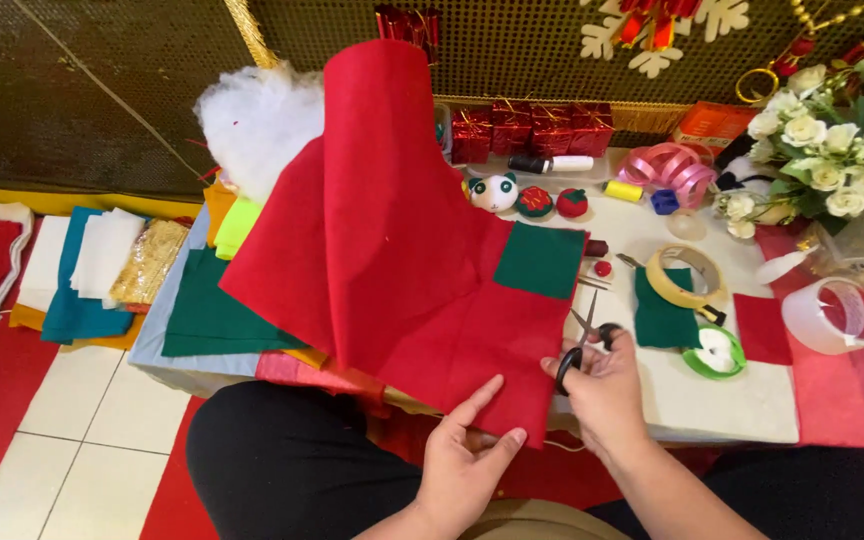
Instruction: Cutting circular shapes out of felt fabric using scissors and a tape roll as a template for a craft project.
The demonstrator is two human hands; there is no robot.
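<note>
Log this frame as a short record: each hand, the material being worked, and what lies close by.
left hand: pinches the lower edge of the red felt sheet
right hand: holds black-handled scissors, blades at the sheet's right edge
felt: large, folded upward, draped over the table edge
on felt: green felt square
nearby: masking tape roll, clear tape roll, white stuffing

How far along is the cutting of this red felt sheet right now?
Done: small cut pieces already lie on the table, a green felt square on the sheet and a red square by the tape. In hand: the left hand holds the red felt sheet by its lower edge while the right hand works the scissors at its right edge. Left: most of the sheet looks uncut.
</note>
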